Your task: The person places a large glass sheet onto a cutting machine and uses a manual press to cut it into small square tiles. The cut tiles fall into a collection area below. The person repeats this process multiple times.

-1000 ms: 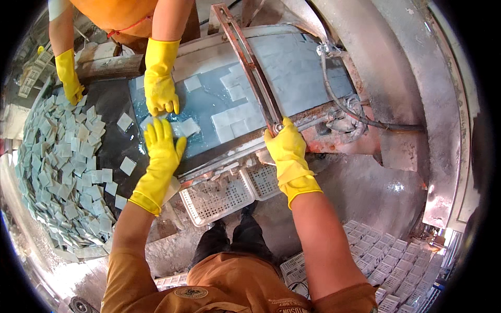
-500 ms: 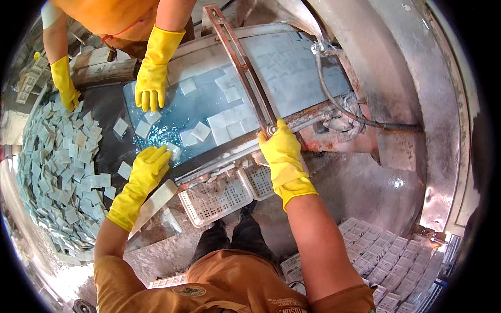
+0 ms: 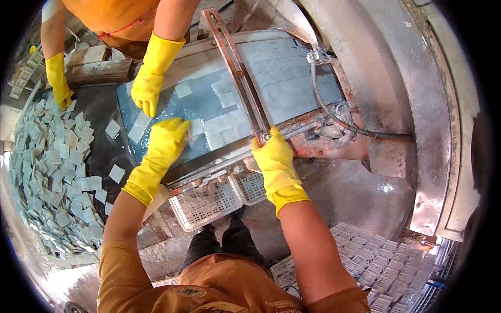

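Observation:
My left hand (image 3: 166, 140), in a yellow rubber glove, is over the wet blue belt (image 3: 125, 99). Its fingers are curled, and a pale square tile (image 3: 198, 128), smeared by motion, shows at the fingertips. Exactly how the fingers grip it is hidden. My right hand (image 3: 273, 155), gloved likewise, is closed around the near end of a rusty slotted metal bar (image 3: 237, 70) lying across the belt. Beyond the bar, tiles (image 3: 282, 68) lie in close rows. Opposite me, a co-worker's gloved hand (image 3: 148, 93) is just above a tile (image 3: 139, 128).
A large heap of loose tiles (image 3: 55, 172) covers the left end. The co-worker's other hand (image 3: 61, 88) reaches to its edge. White perforated baskets (image 3: 206, 203) hang below the belt's near edge. A hose (image 3: 365, 133) crosses at right; stacked white crates (image 3: 376, 255) stand lower right.
My left hand has moved right and farther over the belt, the tile at its fingertips shifting too. My right hand remains on the bar. The co-worker's nearer hand has turned and its fingers have drawn together.

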`<state>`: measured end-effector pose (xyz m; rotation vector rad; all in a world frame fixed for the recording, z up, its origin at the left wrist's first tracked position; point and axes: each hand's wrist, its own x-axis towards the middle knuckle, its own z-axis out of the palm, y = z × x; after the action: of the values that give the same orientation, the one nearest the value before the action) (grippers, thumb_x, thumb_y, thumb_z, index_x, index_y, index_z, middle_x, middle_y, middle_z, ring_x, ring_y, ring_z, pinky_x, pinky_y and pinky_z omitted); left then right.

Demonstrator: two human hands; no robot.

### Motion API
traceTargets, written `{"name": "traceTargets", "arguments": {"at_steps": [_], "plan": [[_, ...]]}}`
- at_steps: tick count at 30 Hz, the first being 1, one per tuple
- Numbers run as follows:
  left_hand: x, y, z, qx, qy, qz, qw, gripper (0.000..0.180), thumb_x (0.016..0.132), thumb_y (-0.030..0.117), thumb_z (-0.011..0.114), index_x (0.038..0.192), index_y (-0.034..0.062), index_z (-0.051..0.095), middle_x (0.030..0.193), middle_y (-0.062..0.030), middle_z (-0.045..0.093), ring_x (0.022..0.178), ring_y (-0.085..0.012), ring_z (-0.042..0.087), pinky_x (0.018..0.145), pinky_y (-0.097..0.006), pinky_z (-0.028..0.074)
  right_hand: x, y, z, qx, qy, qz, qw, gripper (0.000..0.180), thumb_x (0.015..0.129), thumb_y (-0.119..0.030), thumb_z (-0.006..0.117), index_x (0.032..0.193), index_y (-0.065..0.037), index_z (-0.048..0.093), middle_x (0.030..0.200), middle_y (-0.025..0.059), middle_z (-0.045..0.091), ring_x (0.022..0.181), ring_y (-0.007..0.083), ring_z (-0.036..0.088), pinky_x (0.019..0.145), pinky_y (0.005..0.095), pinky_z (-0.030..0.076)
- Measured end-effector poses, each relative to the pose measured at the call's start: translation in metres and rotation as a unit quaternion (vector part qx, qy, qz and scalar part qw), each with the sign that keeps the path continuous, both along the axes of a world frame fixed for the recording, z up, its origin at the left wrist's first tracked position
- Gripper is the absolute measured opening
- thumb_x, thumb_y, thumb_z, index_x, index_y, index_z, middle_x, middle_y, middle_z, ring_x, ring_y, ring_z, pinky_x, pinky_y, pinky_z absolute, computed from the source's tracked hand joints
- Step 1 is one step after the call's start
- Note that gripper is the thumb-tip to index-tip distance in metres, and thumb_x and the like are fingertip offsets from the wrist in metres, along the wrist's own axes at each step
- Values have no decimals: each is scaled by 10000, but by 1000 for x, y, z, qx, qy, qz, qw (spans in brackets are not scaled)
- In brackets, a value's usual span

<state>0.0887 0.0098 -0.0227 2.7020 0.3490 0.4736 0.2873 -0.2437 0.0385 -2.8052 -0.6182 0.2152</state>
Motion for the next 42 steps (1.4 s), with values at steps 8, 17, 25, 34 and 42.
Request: {"name": "traceTargets", "arguments": {"at_steps": [8, 17, 25, 34, 42], "plan": [[-19, 7, 1, 30, -45, 41, 998, 582, 834, 187, 808, 1368, -1, 671, 1406, -298, 637, 1270, -507, 609, 1130, -566, 479, 0, 0, 4, -15, 22, -8, 1000, 460, 866, -380, 797, 1168, -56, 672, 1016, 207, 777, 959, 436, 757, 821, 531, 600], [24, 5, -33, 91, 24, 111, 989, 844, 884, 451, 799, 1549, 15, 516, 1583, -301, 496, 1441, -508, 471, 1255, -596, 305, 3, -4, -8, 9, 12, -1, 1000, 588, 872, -397, 802, 1315, -41, 654, 1079, 234, 771, 1014, 443, 750, 875, 538, 594], [179, -57, -45, 20, 34, 236, 971, 910, 886, 556, 746, 1586, 38, 481, 1632, -349, 411, 1529, -546, 350, 1280, -643, 204, 1, -7, -7, 1, 21, 4, 1000, 606, 880, -399, 802, 1346, -46, 645, 1091, 236, 771, 1022, 442, 750, 864, 533, 597], [191, -115, -72, -12, -102, 108, 989, 746, 841, 286, 758, 1530, 75, 564, 1581, -273, 503, 1446, -509, 470, 1230, -623, 339, 3, -7, -10, -1, 31, 14, 999, 650, 868, -413, 808, 1376, -46, 634, 1133, 226, 769, 1040, 430, 753, 894, 535, 590], [91, -39, -25, 4, -64, 207, 976, 713, 796, 319, 886, 1392, 23, 633, 1367, -273, 670, 1231, -478, 646, 1063, -543, 520, 6, -2, -5, 2, 77, 10, 997, 647, 874, -404, 809, 1372, -32, 626, 1132, 234, 766, 1038, 435, 753, 897, 534, 596]]}}
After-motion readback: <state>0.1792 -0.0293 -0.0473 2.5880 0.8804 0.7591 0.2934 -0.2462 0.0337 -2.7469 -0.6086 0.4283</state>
